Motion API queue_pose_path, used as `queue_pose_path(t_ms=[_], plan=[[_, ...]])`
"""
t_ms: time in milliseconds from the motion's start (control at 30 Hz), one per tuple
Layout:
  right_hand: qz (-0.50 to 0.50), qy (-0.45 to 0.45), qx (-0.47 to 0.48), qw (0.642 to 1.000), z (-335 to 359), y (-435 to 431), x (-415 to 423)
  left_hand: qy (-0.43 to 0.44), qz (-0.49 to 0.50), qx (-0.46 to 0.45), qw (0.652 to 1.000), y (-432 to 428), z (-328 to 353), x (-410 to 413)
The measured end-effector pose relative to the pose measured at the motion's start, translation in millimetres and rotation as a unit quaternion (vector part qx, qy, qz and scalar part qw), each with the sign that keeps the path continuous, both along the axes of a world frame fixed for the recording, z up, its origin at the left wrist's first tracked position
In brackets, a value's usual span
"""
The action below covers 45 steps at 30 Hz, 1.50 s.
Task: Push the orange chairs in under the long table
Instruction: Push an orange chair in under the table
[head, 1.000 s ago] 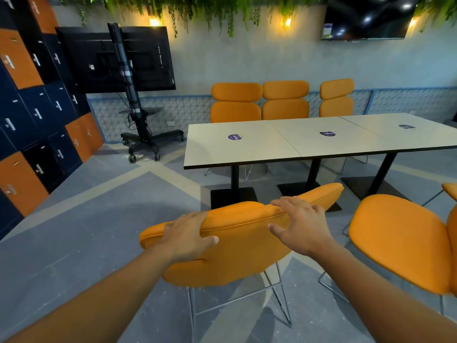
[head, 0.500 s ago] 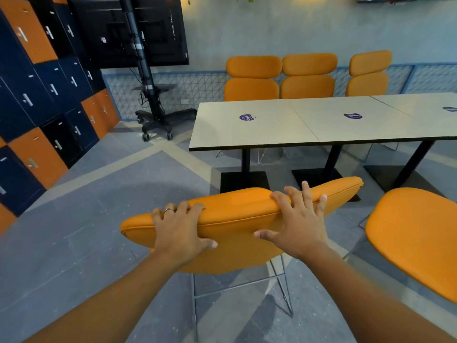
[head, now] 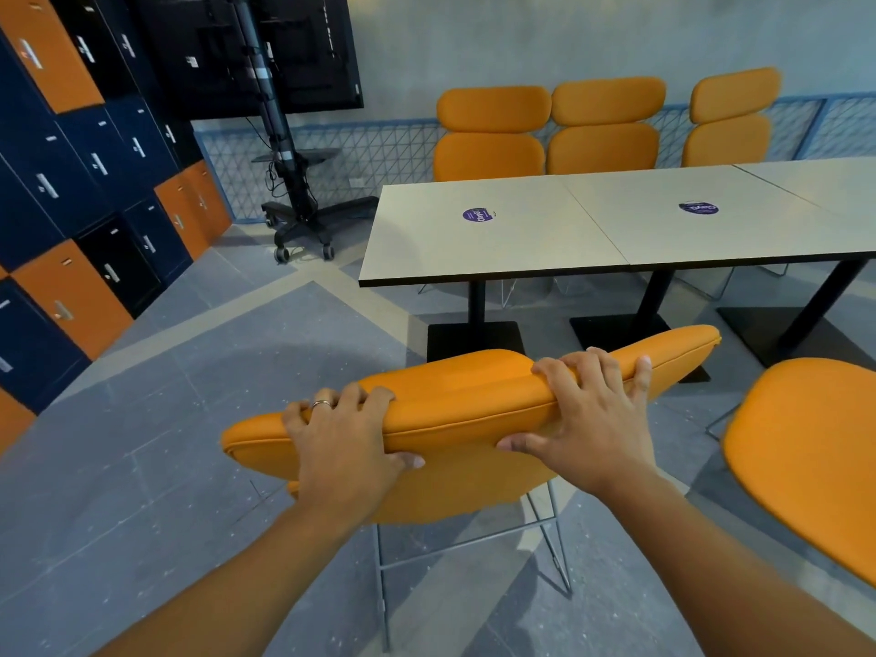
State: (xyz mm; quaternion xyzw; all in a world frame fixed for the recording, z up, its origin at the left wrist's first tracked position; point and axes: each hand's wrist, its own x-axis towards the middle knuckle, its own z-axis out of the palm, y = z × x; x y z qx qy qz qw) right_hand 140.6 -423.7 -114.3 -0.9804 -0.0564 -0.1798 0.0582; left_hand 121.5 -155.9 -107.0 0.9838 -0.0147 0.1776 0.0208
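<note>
An orange chair [head: 464,410] on thin metal legs stands right in front of me, its backrest top facing me. My left hand [head: 343,441] grips the left part of the backrest's top edge and my right hand [head: 592,414] grips the right part, fingers curled over it. The long white table [head: 569,225] with black pedestal legs stands a short way beyond the chair. A second orange chair [head: 810,452] is at the right, away from the table. Three more orange chairs [head: 602,130] stand along the table's far side.
A wall of blue, black and orange lockers [head: 95,192] runs along the left. A screen on a wheeled black stand [head: 294,215] is at the back left. Grey floor lies open to the left of the chair.
The chair and I have moved closer to the table, and my view has tilted down. Both hands keep their grip on the backrest top.
</note>
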Motion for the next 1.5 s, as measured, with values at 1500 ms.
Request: queue_pose_path(t_ms=[1500], plan=[[-0.107,0.052,-0.041,0.992,12.2,99.1,207.1,0.000,-0.117,-0.032,0.993,103.5,1.4,255.7]])
